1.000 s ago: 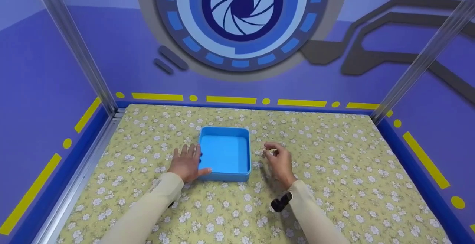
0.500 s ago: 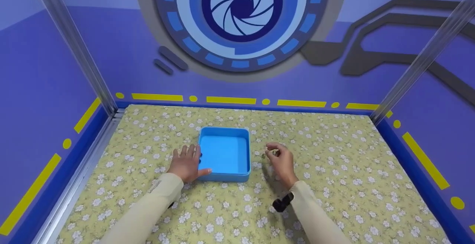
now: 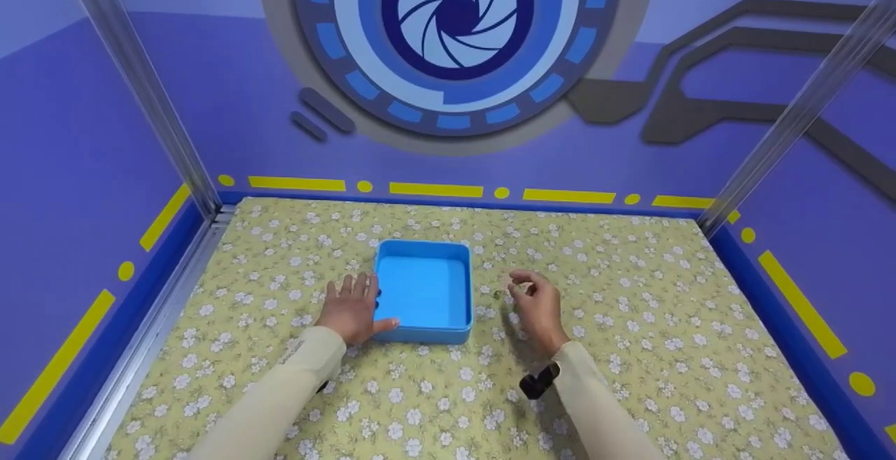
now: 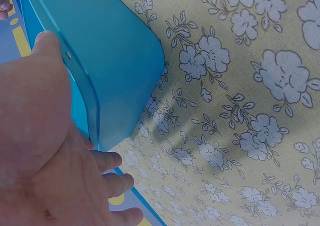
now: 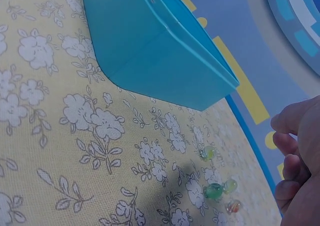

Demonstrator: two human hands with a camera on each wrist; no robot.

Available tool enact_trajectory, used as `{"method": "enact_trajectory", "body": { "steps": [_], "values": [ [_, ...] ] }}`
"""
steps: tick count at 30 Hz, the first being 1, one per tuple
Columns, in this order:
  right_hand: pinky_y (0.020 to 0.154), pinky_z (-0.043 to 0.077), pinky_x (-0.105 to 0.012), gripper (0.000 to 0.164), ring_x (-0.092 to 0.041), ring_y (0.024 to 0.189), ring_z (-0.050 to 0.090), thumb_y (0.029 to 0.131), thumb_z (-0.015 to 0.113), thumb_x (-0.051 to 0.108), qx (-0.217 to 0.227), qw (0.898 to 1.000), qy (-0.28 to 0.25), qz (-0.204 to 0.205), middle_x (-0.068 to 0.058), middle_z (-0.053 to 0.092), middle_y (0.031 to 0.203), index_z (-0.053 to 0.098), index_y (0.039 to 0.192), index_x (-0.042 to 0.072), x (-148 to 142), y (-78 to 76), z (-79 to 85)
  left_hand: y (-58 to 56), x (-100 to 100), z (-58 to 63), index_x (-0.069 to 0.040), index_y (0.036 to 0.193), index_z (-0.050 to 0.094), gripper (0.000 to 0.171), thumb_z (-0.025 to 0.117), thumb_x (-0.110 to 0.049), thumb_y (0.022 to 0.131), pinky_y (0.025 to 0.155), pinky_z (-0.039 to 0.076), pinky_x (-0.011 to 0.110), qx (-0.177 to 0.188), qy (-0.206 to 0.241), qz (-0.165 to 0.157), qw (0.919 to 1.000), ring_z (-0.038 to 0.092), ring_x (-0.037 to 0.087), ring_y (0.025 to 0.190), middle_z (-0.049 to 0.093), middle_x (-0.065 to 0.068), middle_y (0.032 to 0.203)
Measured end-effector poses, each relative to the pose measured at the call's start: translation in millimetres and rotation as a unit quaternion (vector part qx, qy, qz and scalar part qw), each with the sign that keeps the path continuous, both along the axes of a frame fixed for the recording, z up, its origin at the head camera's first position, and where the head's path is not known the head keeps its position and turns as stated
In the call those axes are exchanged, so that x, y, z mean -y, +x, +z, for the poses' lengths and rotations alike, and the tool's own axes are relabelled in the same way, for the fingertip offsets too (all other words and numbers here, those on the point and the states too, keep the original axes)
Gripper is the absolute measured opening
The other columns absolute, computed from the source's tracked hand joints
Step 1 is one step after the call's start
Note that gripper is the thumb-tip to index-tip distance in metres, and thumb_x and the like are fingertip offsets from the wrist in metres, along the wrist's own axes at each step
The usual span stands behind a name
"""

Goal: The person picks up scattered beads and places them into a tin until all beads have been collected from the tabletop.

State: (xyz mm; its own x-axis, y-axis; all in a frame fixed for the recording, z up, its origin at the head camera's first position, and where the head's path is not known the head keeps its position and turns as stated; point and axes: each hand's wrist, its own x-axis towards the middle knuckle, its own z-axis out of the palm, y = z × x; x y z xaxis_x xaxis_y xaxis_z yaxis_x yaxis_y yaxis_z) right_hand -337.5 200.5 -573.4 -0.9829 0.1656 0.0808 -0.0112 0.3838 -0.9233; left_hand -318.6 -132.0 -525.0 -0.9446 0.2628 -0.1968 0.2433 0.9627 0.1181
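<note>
A square blue plastic box [image 3: 423, 335] stands open-topped on the floral cloth, with its inside floor in view. My left hand [image 3: 348, 309] rests at its left side, fingers straight, thumb over the near left corner of the rim. To the right of the box hovers my right hand [image 3: 537, 309], its fingers loosely bent and nothing visible in them. In the right wrist view several glass marbles lie on the cloth below that hand: a green marble [image 5: 213, 190], a pale green marble [image 5: 230, 186], a yellowish marble [image 5: 207, 153] and an orange-streaked marble [image 5: 233, 206].
The yellow floral cloth [image 3: 630, 348] covers the table. Purple-blue printed panels [image 3: 448, 159] close off the back and both sides, with metal posts [image 3: 157, 96] at the corners. A black device [image 3: 539, 381] is strapped at my right wrist.
My right hand has shifted slightly right, away from the box, and a small marble now shows left of its fingertips. My left hand and the box have stayed put.
</note>
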Motion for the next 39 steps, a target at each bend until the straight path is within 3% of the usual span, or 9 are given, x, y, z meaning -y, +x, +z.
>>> {"method": "enact_trajectory", "body": {
  "steps": [6, 16, 23, 30, 36, 39],
  "values": [
    [0.054, 0.044, -0.026, 0.018, -0.015, 0.064, 0.047, 0.093, 0.065, 0.015, -0.003, 1.0, 0.007, -0.007, -0.004, 0.064, 0.104, 0.07, 0.11, 0.016, -4.6, -0.5, -1.2, -0.6, -0.5, -1.3, -0.002, 0.153, 0.023, 0.094, 0.051, -0.065, 0.09, 0.115, 0.019, 0.063, 0.002, 0.006, -0.002, 1.0, 0.024, 0.043, 0.145, 0.027, 0.021, 0.157],
    [0.055, 0.044, -0.026, 0.022, -0.016, 0.062, 0.046, 0.093, 0.065, 0.013, -0.015, 1.0, 0.002, -0.015, -0.007, 0.065, 0.103, 0.069, 0.114, 0.007, -13.1, -0.1, -2.5, -2.7, 0.3, -5.3, -0.002, 0.154, 0.021, 0.095, 0.051, -0.066, 0.089, 0.115, 0.018, 0.064, 0.007, 0.014, -0.003, 0.9999, 0.022, 0.043, 0.146, 0.025, 0.021, 0.158],
    [0.057, 0.043, -0.025, 0.018, -0.016, 0.066, 0.047, 0.093, 0.064, 0.013, -0.011, 1.0, 0.011, -0.027, -0.006, 0.065, 0.104, 0.069, 0.111, 0.014, -17.8, 0.3, -3.6, -1.0, 0.0, -3.1, -0.002, 0.154, 0.02, 0.095, 0.051, -0.065, 0.09, 0.116, 0.018, 0.064, 0.015, 0.015, 0.001, 0.9998, 0.021, 0.043, 0.146, 0.024, 0.021, 0.158],
    [0.063, 0.05, -0.027, 0.023, -0.015, 0.066, 0.05, 0.094, 0.063, 0.01, 0.002, 0.999, -0.005, -0.032, -0.012, 0.064, 0.108, 0.067, 0.116, 0.006, -23.7, 0.4, -4.3, -0.8, 0.9, -1.1, -0.002, 0.154, 0.02, 0.094, 0.052, -0.064, 0.09, 0.115, 0.016, 0.065, 0.017, 0.024, 0.001, 0.9996, 0.023, 0.043, 0.146, 0.025, 0.021, 0.158],
    [0.056, 0.041, -0.025, 0.022, -0.018, 0.068, 0.05, 0.095, 0.061, 0.013, 0.008, 1.0, -0.003, -0.03, -0.009, 0.064, 0.107, 0.067, 0.116, 0.008, -27.2, 1.2, -4.5, -2.4, 3.4, -3.1, -0.003, 0.154, 0.018, 0.095, 0.052, -0.064, 0.09, 0.116, 0.015, 0.065, 0.021, 0.027, 0.005, 0.9994, 0.022, 0.043, 0.146, 0.024, 0.02, 0.159],
    [0.059, 0.041, -0.026, 0.023, -0.016, 0.07, 0.048, 0.095, 0.061, 0.013, 0.005, 0.999, 0.008, -0.035, -0.008, 0.063, 0.107, 0.067, 0.116, 0.007, -29.9, 0.8, -8.7, -2.2, 3.6, -3.7, -0.003, 0.155, 0.018, 0.096, 0.052, -0.065, 0.089, 0.116, 0.015, 0.065, 0.018, 0.03, 0.004, 0.9994, 0.022, 0.043, 0.146, 0.024, 0.02, 0.159]
  ]
}}
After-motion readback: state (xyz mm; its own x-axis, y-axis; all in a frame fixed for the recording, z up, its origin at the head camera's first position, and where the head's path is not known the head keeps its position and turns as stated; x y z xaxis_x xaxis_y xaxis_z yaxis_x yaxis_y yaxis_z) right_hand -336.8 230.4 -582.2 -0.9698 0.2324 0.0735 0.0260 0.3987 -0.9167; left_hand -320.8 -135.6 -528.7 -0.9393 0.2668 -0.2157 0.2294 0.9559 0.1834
